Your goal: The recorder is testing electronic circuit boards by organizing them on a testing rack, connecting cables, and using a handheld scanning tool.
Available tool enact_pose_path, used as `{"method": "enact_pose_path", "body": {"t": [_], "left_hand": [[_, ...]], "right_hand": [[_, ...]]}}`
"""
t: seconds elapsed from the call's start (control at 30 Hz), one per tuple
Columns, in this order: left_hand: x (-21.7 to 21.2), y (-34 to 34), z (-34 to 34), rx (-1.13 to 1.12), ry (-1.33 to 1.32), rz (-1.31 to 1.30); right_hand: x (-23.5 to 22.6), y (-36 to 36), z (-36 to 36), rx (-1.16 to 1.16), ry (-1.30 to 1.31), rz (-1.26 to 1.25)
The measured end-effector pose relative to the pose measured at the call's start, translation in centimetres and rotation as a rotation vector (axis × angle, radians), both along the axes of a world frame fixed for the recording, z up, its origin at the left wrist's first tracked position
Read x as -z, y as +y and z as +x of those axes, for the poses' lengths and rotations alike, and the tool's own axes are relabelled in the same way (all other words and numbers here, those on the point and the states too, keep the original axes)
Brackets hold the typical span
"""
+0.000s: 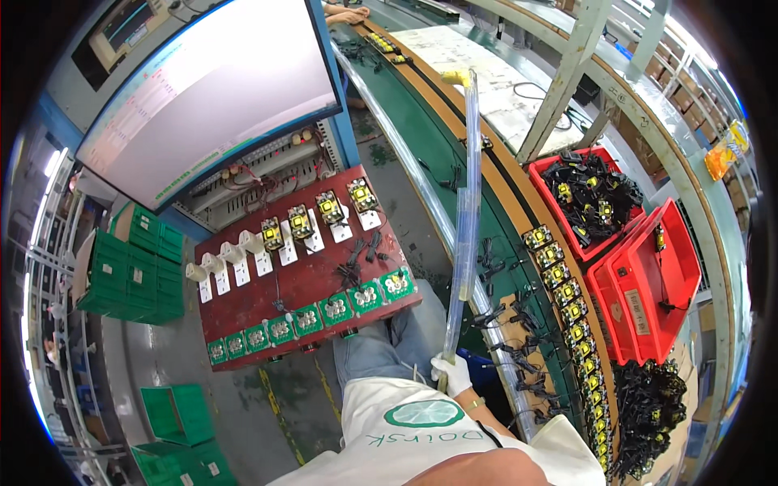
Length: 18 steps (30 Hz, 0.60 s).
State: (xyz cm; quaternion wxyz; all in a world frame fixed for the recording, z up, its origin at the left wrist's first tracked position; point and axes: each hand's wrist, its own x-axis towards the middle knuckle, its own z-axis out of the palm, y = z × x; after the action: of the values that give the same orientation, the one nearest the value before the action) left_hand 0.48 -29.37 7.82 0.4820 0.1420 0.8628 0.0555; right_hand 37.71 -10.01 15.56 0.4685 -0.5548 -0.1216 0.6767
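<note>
My right hand (452, 373), in a white glove with a band at the wrist, is closed round the lower end of a long clear plastic tube (468, 206). Yellow tape or a yellow cap (459, 78) covers the tube's bent-looking far end. It stands up across the green conveyor belt (429, 121). My left hand is not in the picture. Left of the tube, a dark red test fixture (243, 304) carries several white sockets, some holding small circuit boards with yellow transformers (330, 208). Green round-socketed boards (308, 319) line its near edge.
A large monitor (219, 97) stands behind the fixture. A row of circuit boards (577, 332) runs along the belt's right side, beside loose black cables (523, 356). Red bins (640, 283) stand further right, green crates (134, 271) at left. Another person's hand (347, 15) is at the far end.
</note>
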Motion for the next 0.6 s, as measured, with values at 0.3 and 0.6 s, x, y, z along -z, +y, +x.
{"method": "enact_pose_path", "body": {"t": [0.3, 0.6], "left_hand": [[-0.7, 5.1, -5.9, 0.113, 0.122, 0.085], [0.9, 20.4, 3.0, 0.525, 0.411, 0.22]], "right_hand": [[-7.7, 3.1, -4.1, 0.021, -0.33, 0.046], [-17.9, 30.2, -7.9, -0.052, -0.862, 0.509]]}}
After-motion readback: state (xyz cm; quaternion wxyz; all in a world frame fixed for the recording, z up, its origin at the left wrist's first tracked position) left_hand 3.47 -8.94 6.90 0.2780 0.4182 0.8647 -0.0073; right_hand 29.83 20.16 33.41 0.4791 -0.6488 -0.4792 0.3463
